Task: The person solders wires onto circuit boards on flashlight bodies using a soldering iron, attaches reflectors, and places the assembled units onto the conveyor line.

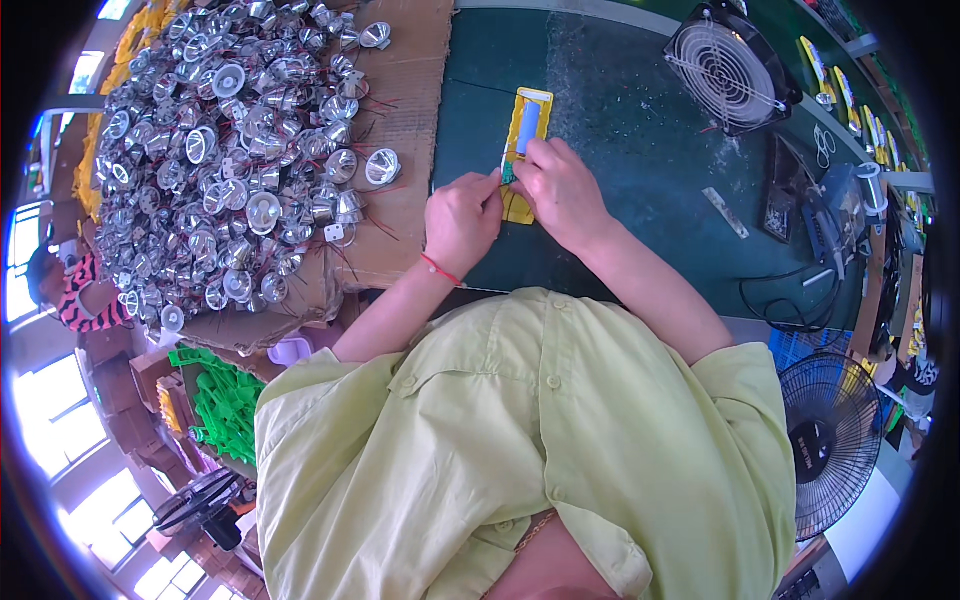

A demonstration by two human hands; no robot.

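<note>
The left hand [463, 215] and right hand [560, 190] bunch narrowly around the green part [508, 173] at the yellow casing [518, 209] on the table [640, 150]; whether either grip is closed, I cannot tell. Likely fitting or wiring; next calls for steady alignment.

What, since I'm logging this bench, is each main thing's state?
Yellow rectangular plastic holder: open, partly hidden.
Smooth blue cylinder: lying in the holder.
Bare left hand: fingers bent, at the holder.
Bare right hand: likewise.
Shiny silver reflector cups: heaped loosely on brown cardboard.
Black square fan, round metal guard: running or not, unclear.
</note>
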